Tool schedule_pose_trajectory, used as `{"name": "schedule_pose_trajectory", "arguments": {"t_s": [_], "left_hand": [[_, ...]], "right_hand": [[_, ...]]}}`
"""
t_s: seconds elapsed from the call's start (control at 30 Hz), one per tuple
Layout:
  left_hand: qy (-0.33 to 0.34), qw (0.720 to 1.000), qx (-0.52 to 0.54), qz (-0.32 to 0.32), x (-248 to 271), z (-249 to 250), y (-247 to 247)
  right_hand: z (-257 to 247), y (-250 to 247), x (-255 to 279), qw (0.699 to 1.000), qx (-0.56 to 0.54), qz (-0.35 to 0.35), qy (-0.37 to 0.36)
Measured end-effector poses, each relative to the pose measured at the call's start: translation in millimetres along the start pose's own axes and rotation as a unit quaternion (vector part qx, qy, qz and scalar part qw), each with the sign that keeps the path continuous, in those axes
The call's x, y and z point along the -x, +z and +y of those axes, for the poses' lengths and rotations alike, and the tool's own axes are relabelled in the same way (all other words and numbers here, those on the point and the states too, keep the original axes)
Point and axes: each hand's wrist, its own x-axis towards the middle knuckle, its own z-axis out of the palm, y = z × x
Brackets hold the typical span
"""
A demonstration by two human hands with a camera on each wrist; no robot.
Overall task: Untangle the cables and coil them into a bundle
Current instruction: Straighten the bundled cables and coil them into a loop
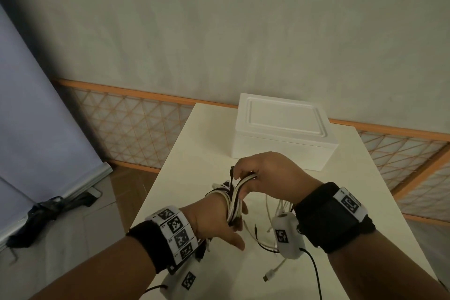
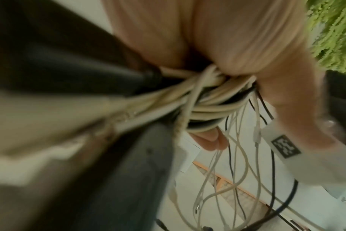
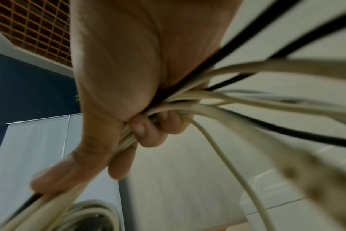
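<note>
A bundle of white and black cables [image 1: 233,204] is wound in loops round my left hand [image 1: 214,224], which hangs just above the table's near end. In the left wrist view the coil [image 2: 207,107] crosses the palm [image 2: 217,39], with a fingertip curled under it. My right hand [image 1: 267,175], just beyond and right of the left, grips several strands leading out of the coil. The right wrist view shows its fingers [image 3: 148,129] curled round the cables [image 3: 227,101]. Loose cable tails [image 1: 270,217] trail down onto the table, with a white plug [image 1: 269,276] lying near the front.
A closed white box [image 1: 280,134] stands at the far end of the pale table [image 1: 194,153]. Orange lattice panels [image 1: 136,124] line the wall behind. A rolled-down screen [image 1: 36,129] and dark bag [image 1: 43,212] are on the floor to the left.
</note>
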Motion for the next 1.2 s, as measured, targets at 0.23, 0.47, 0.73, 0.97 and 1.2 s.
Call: {"name": "schedule_pose_trajectory", "arguments": {"t_s": [0.23,0.47,0.73,0.97,1.2], "left_hand": [[0.024,1.000,0.007,0.004,1,14,0],[0.033,0.993,0.111,-0.022,2,19,-4],[0.049,0.943,0.328,0.039,-12,8,3],[0.018,0.881,0.441,0.167,-11,-29,-29],[0.002,0.903,0.394,0.169,-11,-32,-27]], "right_hand": [[12,-1,-15,0.990,-0.133,-0.056,0.012],[36,28,-15,0.924,-0.362,-0.063,0.103],[64,86,-4,0.941,-0.238,0.080,0.225],[106,86,55,0.950,0.136,-0.084,0.267],[93,64,48,0.933,0.209,0.039,0.292]]}}
